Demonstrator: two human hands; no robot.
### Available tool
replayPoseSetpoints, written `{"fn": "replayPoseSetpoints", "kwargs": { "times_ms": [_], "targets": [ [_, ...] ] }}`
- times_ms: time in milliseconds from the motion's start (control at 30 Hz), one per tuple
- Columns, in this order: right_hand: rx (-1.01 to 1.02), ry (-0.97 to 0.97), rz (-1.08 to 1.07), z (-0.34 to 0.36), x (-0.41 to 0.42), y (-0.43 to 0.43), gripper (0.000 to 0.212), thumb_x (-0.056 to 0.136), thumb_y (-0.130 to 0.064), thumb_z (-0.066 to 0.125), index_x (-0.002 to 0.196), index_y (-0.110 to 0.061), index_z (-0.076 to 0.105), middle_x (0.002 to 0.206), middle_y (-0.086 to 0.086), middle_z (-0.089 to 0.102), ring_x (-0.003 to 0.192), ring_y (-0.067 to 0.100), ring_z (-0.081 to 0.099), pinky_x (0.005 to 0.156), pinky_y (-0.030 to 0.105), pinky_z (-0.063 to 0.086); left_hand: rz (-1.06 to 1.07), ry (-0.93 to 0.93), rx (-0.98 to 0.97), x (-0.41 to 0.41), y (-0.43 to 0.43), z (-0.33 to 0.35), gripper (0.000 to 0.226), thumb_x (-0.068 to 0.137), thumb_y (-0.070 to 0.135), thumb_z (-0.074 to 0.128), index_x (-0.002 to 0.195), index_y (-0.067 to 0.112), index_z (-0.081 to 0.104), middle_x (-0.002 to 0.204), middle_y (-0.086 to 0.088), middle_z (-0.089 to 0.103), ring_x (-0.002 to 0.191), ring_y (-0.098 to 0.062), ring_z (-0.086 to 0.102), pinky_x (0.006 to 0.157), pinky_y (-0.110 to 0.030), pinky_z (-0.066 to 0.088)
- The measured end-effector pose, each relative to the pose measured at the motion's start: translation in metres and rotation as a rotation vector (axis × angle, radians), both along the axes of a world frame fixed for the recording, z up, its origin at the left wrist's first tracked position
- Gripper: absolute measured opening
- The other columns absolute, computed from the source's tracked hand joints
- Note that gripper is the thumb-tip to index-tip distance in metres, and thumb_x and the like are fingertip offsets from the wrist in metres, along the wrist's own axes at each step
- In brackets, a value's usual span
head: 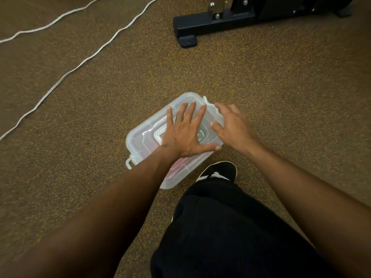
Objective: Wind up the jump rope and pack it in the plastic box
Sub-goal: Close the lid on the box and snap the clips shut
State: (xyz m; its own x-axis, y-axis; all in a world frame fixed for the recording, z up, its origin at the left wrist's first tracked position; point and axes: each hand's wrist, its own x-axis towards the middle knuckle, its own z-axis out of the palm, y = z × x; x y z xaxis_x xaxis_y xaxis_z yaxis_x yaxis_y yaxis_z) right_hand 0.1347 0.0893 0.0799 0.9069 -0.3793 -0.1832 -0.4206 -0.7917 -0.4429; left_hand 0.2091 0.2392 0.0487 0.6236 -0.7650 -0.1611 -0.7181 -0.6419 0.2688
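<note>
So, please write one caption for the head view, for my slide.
Left hand flat on the plastic box lid, right hand at its edge; white rope on floor.

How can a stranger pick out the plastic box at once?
From the black machine base at the top, come down the floor toward the black shoe. Just above the shoe lies the plastic box, with the left hand flat on its lid. It alone is clear and lidded; the white rope lies far left.
</note>
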Motion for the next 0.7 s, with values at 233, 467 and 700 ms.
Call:
{"fn": "replayPoseSetpoints", "kwargs": {
  "times_ms": [233,467,700],
  "targets": [
    [-0.088,0.161,0.453,0.02,-0.016,0.047,0.051,0.098,-0.036,0.053,0.147,-0.037,0.042,0.152,0.004,0.039,0.135,0.031,0.039,0.106,0.047,0.039,0.334,0.103,-0.424,0.003,0.053,0.035,0.046,0.087,0.021,0.055,0.133,0.025,0.054,0.134,-0.006,0.056,0.121,-0.029,0.05,0.098,-0.049,0.044],
    [-0.344,0.376,0.8,0.034,0.008,0.105,0.085,0.083,-0.064,0.062,0.151,-0.054,0.011,0.167,0.005,0.007,0.142,0.038,0.026,0.111,0.049,0.03,0.897,0.295,-0.234,-0.018,0.143,0.02,0.087,0.078,0.051,0.073,0.148,0.022,0.03,0.15,-0.014,0.041,0.135,-0.037,0.04,0.106,-0.055,0.039],
    [-0.383,0.459,0.79,0.034,0.021,0.113,0.099,0.076,-0.065,0.069,0.151,-0.056,0.004,0.167,0.005,0.004,0.147,0.038,0.017,0.111,0.054,0.028,1.071,0.735,-0.217,-0.021,0.167,0.017,0.078,0.067,0.075,0.068,0.099,0.004,0.066,0.102,-0.014,0.072,0.089,-0.028,0.068,0.078,-0.044,0.057]
  ]
}}
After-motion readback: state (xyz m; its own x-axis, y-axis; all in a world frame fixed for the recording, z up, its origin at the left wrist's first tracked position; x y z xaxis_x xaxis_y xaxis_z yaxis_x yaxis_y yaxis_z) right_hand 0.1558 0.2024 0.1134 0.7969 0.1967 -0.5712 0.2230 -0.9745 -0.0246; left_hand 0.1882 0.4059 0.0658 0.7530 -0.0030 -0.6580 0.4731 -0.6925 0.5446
